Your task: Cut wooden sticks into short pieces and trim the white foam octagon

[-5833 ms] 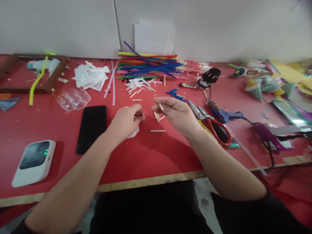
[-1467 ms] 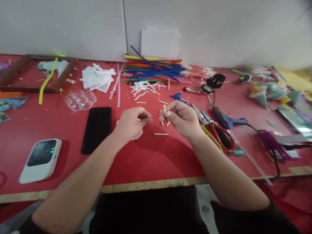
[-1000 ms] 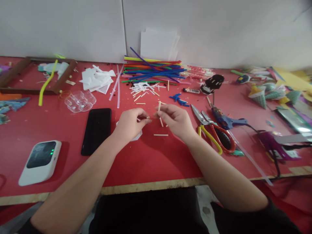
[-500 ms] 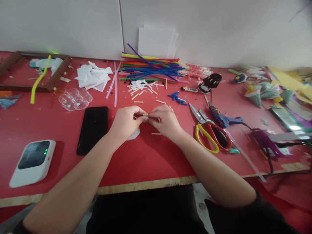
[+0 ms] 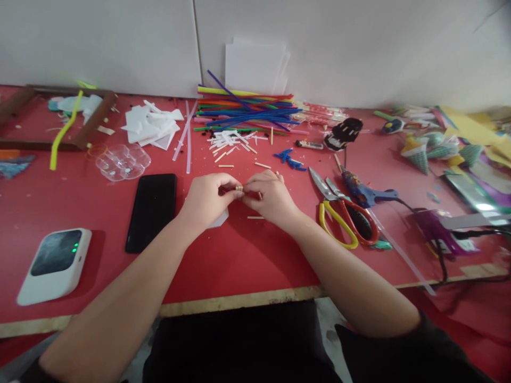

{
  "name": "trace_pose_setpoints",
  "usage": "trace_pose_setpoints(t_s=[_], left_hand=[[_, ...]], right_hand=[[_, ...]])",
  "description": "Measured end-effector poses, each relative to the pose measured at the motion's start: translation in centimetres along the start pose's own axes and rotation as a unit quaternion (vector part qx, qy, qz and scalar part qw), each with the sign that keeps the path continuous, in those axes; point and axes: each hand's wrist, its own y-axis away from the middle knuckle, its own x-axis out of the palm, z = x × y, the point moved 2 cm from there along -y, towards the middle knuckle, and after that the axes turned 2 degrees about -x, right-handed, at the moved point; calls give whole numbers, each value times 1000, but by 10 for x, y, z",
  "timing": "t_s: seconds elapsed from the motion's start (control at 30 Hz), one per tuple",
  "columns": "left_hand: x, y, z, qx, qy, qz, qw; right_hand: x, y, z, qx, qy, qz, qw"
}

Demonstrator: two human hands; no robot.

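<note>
Over the red table, my left hand [image 5: 207, 196] and my right hand [image 5: 273, 196] meet at the fingertips. Between them they pinch a small bundle of pale wooden sticks [image 5: 239, 188]; the fingers cover most of it. A piece of white paper [image 5: 220, 218] lies partly under my left hand. One loose pale stick [image 5: 255, 217] rests on the table below my right hand. Just beyond the hands are more short sticks [image 5: 225, 166] and a pile of white and pale pieces [image 5: 228, 140]. Short blue pieces [image 5: 293, 163] lie past my right hand.
Left of the hands are a black phone [image 5: 151, 213] and a white device [image 5: 55, 266]. Scissors [image 5: 339, 223], a blue glue gun [image 5: 365, 191] and its cord lie on the right. Colourful pipe cleaners [image 5: 247, 111] and crumpled white paper [image 5: 149, 125] are at the back.
</note>
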Motion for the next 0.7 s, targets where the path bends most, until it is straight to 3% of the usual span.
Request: trace_pose_setpoints(t_s=[0.4,0.7], left_hand=[[3,-1,1,-6,11,-1,1000],[-5,0,-1,-35,46,7,998]], right_hand=[[4,0,-1,12,31,40,999],[2,0,3,-15,7,18,1000]])
